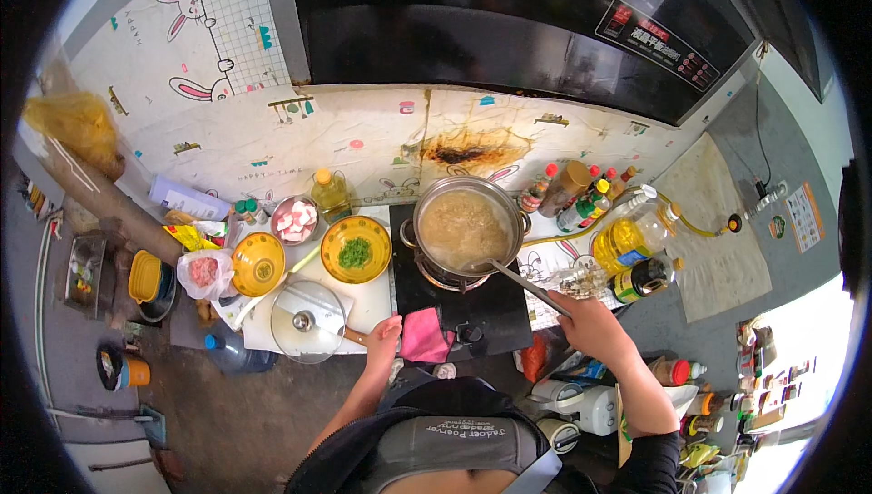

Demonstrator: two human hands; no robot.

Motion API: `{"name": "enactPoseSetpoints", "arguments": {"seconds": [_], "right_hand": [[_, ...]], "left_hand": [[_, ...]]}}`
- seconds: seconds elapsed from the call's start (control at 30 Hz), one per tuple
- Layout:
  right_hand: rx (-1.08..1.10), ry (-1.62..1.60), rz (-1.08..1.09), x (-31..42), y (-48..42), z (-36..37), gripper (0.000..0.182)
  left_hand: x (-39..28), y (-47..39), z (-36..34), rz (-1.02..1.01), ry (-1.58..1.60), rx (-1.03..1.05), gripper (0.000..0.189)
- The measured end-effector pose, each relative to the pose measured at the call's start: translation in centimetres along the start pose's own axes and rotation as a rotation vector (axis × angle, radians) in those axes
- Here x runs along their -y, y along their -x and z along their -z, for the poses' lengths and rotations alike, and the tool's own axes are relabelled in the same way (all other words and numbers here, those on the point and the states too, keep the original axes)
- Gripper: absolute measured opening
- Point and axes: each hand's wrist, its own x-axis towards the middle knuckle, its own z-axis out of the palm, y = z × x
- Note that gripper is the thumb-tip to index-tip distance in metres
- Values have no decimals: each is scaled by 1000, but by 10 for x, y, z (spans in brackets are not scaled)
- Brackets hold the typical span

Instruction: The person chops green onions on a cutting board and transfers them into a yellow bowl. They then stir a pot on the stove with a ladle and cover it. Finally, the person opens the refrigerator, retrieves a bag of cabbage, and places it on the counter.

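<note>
My right hand [591, 330] grips the long metal handle of a ladle [524, 281]. The ladle's head dips into cloudy brown, foamy liquid [466, 228] at the near side of a steel pot [519, 198]. Beneath the pot is a black gas stove [497, 320]. At the counter's front edge, my left hand [385, 337] is beside a wooden handle [355, 337]; whether its fingers grip anything is unclear. A glass lid [306, 320] lies over the blade side of that handle. Just right of my left hand, a pink cloth [426, 336] rests on the stove's front.
Left of the stove stand a yellow bowl of chopped greens [354, 253], another yellow bowl [257, 264], a bowl of pale chunks [295, 219] and an oil bottle [332, 198]. Sauce bottles [584, 205] and a large oil jug [630, 238] stand right. A range hood [463, 38] overhangs the back.
</note>
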Motion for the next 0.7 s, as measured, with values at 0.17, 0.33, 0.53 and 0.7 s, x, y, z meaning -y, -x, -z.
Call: {"name": "enactPoseSetpoints", "arguments": {"seconds": [0.17,0.33,0.53,0.7], "right_hand": [[-19,123,-25,-5,-6,-28,45],[-63,205,3,-19,-16,-59,49],[-61,203,-13,-21,-32,-71,53],[-80,215,-38,-22,-49,-81,55]], "left_hand": [[-1,3,1,2,19,-19,24],[2,1,3,-3,24,-24,23],[1,2,1,-3,-22,-19,21],[20,-6,0,-105,5,51,20]]}}
